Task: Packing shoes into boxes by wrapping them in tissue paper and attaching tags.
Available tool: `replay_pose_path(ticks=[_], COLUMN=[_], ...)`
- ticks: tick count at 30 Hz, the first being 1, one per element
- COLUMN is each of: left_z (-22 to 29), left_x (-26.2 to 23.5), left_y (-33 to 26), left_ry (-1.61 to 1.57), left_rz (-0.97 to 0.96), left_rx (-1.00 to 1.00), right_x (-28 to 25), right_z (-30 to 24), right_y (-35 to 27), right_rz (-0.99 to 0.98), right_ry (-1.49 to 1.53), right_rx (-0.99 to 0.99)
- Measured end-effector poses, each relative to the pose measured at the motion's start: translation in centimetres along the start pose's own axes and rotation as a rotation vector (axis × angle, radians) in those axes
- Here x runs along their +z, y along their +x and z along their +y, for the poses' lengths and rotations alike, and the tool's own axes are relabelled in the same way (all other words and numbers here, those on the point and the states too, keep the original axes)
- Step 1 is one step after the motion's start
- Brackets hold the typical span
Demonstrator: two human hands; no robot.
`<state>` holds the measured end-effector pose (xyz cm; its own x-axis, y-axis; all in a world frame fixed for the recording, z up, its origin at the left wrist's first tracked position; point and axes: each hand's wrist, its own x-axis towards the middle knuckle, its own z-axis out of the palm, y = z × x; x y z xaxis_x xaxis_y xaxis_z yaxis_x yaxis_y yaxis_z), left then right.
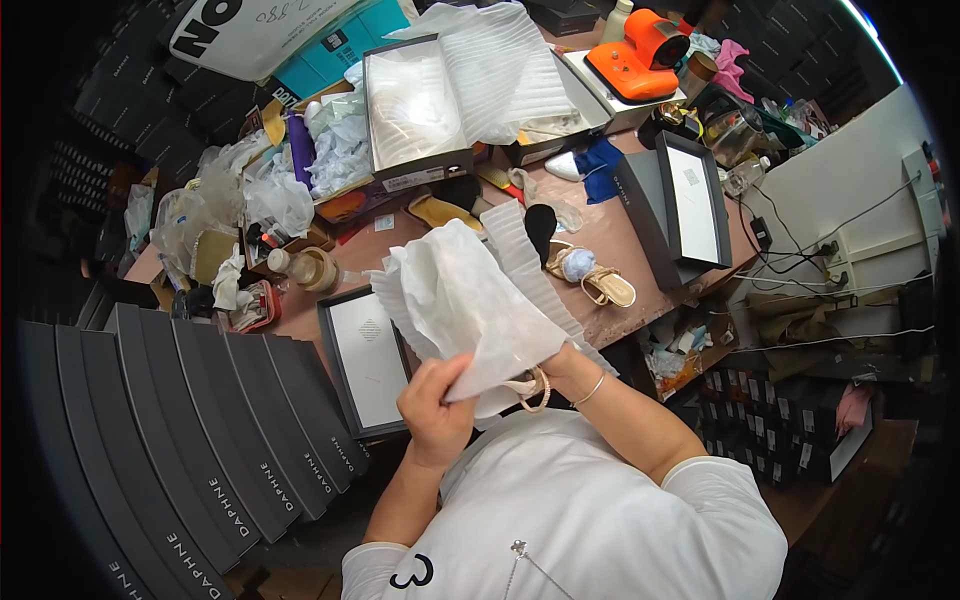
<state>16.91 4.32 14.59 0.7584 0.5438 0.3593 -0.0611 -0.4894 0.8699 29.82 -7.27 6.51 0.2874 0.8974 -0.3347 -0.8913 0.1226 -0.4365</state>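
My left hand (437,408) is closed, pinching the near corner of a sheet of white tissue paper (470,290). The paper spreads up and away over a ribbed white packing sheet (515,245). My right hand (568,372) reaches under the paper from the right, its fingers mostly hidden, and appears to grip a sandal. Of that sandal, a beaded strap (541,392) shows beside my wrist; the rest is covered. Beyond my right hand a gold sandal (608,288) with a pale blue stuffing ball (578,264) lies on the table.
An upright row of grey shoe boxes (215,430) stands at the left. A box lid (365,345) lies near my left hand. An open box (415,110) with white wrapping sits at the back. Another grey box (680,205) and an orange device (638,62) are at the right.
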Motion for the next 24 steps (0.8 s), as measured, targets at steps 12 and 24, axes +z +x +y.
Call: replay_pose_path(ticks=[12, 24], left_z=[-0.2, -5.4], left_x=[-1.1, -6.4], left_y=[-5.7, -6.8], left_ry=[0.06, -0.912], left_rz=[-0.169, 0.388], left_rx=[0.232, -0.422], right_x=[1.1, 11.3], right_z=[0.8, 7.9], right_y=[2.5, 2.9], right_rz=[0.182, -0.597], right_ry=[-0.461, -1.023], right_rx=[-0.265, -0.489])
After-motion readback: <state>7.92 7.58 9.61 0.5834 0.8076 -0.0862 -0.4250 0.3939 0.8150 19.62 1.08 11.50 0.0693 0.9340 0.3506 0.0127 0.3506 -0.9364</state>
